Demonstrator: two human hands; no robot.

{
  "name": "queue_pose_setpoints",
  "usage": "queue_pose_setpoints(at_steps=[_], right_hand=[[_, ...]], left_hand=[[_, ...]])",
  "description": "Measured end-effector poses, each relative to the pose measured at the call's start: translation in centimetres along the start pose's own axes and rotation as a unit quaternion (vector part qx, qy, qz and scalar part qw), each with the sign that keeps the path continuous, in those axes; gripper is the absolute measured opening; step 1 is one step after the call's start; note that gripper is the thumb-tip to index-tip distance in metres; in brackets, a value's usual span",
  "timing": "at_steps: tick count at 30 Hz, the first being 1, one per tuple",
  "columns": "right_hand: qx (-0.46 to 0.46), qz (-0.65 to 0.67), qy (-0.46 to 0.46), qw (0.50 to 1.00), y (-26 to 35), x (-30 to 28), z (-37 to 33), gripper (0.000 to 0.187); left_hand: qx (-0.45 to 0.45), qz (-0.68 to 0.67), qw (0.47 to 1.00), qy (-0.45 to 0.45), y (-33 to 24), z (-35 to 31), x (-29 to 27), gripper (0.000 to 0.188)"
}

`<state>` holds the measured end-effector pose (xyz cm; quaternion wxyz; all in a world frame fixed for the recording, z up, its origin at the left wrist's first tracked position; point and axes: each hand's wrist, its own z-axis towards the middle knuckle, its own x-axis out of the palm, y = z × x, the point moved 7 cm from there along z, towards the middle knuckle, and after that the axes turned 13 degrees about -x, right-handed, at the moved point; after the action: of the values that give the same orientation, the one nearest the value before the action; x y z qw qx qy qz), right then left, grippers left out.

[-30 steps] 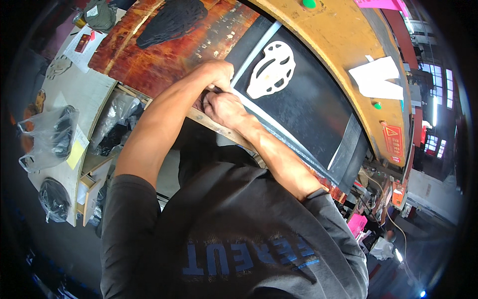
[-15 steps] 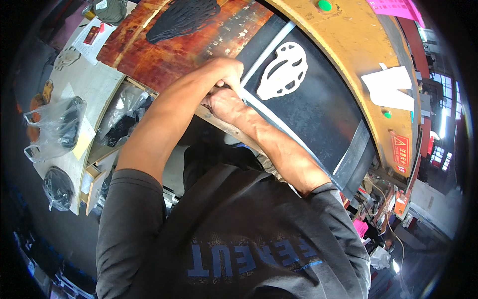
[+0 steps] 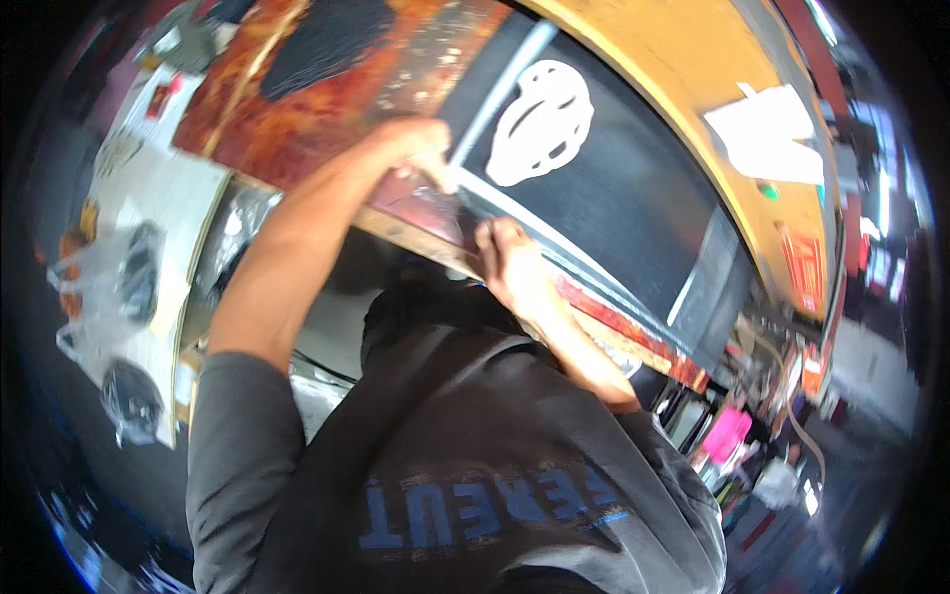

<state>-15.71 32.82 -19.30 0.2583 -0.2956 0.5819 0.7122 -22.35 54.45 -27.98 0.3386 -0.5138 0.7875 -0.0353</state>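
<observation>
My left hand (image 3: 424,150) is over the reddish-brown worktop (image 3: 327,119), its fingers drawn together and pointing down at the corner of a pale strip (image 3: 534,220). Motion blurs it, and what is in its fingertips does not show clearly. Lower and to the right, my right hand (image 3: 512,259) is at the front edge of the worktop with its fingers curled; whatever they grip is hidden. A dark, thin patch lies between the two hands. Beyond them, a white flat piece with rounded cut-outs (image 3: 542,124) rests on a black board (image 3: 623,188).
A black pile of thin pieces (image 3: 327,45) lies at the far left of the worktop. The yellow machine body (image 3: 673,59) curves along the far side, with white paper (image 3: 767,129) on it. A side table (image 3: 148,208) at left bears plastic bags (image 3: 124,277).
My hands, close together before, are now apart: the left has shifted left, the right has moved right and nearer to me. The whole view has shifted slightly.
</observation>
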Motion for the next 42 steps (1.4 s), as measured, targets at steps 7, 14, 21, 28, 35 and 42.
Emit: queue_pose_setpoints(at_steps=[7, 14, 21, 28, 35, 42], right_hand=[[0.391, -0.001, 0.067, 0.918, -6.0, -4.2, -29.0, 0.019], [0.609, -0.028, -0.028, 0.792, -8.2, -5.6, -48.5, 0.019], [0.270, -0.279, -0.215, 0.896, -6.4, -8.8, -25.4, 0.038], [0.382, -0.262, 0.007, 0.886, -10.1, -6.6, -22.9, 0.084], [0.421, -0.261, -0.009, 0.869, -11.2, -6.5, -22.2, 0.081], [0.484, -0.274, -0.057, 0.829, -12.5, -9.9, -28.0, 0.078]], left_hand=[[0.004, -0.017, 0.999, -0.045, -0.9, -2.5, 0.1, 0.046], [0.077, 0.007, 0.956, -0.283, -3.6, -9.6, 1.2, 0.027], [0.346, 0.218, 0.900, -0.149, -18.7, -4.8, 16.6, 0.064], [0.418, 0.313, 0.845, -0.109, -20.0, -0.7, 19.8, 0.079], [0.442, 0.347, 0.814, -0.145, -22.4, -1.1, 20.3, 0.087], [0.469, 0.293, 0.825, -0.119, -21.5, -1.5, 18.7, 0.085]])
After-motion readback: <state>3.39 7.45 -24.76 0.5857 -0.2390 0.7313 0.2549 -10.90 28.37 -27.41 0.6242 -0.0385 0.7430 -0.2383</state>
